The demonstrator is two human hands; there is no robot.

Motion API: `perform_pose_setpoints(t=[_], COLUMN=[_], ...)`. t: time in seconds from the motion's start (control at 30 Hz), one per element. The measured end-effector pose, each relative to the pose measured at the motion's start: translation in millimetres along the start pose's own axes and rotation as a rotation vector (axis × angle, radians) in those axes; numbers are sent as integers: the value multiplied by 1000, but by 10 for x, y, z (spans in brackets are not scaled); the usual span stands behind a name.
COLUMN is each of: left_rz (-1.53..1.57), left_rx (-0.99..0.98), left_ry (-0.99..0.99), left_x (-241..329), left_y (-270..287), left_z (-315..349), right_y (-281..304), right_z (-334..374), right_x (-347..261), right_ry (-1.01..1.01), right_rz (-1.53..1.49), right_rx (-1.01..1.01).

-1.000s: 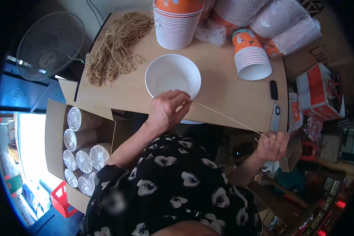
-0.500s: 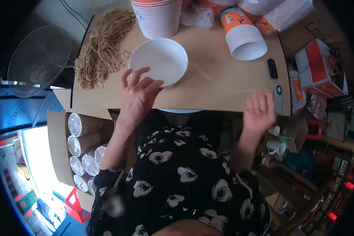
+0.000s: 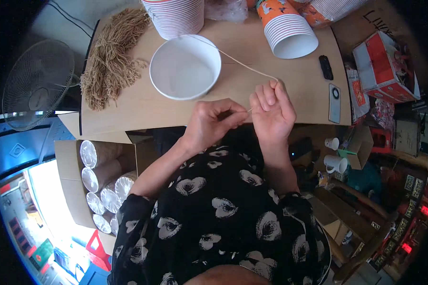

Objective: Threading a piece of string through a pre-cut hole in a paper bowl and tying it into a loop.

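A thin tan cord trails from the far rim of a white paper tub to my right hand. My right hand is closed on it near the table's front edge, palm turned up, with the cord passing over its fingertips. Beside it, my left hand pinches a short stretch of the same cord between thumb and fingers. The tub stands upright and open on the table, in front of my left hand, with a pale inside.
A bundle of tan cords lies at the table's left. Stacked paper tubs stand behind the open one; another stack lies tilted at the right. A phone and a black object lie far right. A carton holds wrapped stacks.
My left hand has left the tub's rim and moved right to pinch the cord. My right hand has moved left, palm turned up, and the cord now shows stretched from the tub.
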State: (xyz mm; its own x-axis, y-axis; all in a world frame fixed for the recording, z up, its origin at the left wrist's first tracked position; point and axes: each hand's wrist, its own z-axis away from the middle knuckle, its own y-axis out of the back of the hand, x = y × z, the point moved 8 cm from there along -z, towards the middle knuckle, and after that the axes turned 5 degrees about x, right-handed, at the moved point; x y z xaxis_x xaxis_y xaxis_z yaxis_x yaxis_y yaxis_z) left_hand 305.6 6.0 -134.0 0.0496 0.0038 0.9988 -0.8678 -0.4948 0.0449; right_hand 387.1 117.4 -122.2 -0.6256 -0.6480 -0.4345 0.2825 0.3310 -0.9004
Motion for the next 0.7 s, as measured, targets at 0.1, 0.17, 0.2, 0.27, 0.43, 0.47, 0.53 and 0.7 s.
perform_pose_setpoints(t=[0.1,0.17,0.2,0.27,0.43,0.47,0.53,0.7], left_rz=[-130,-227,-269,-319,-474,-479,-410,-434], left_rx=[-19,-24,-27,-33,-64,-53,-25,-47], left_ry=[-43,-98,-155,-209,-254,-250,-210,-235], left_x=[97,176,228,322,536,525,467,526], left_y=[100,137,140,178,257,291,388,580], left_z=[74,118,138,166,194,207,218,274], right_y=[-31,-266,-471,-470,-225,-246,-156,-265], right_z=[97,127,212,207,226,243,261,218], right_x=[-220,-279,-250,-2,327,315,351,287], right_ry=[370,610,861,585,81,78,-164,-134], right_rz=[1037,1337,1624,1608,1440,1433,1406,1449], right_rx=[235,39,-172,-528,-498,-510,-524,-594])
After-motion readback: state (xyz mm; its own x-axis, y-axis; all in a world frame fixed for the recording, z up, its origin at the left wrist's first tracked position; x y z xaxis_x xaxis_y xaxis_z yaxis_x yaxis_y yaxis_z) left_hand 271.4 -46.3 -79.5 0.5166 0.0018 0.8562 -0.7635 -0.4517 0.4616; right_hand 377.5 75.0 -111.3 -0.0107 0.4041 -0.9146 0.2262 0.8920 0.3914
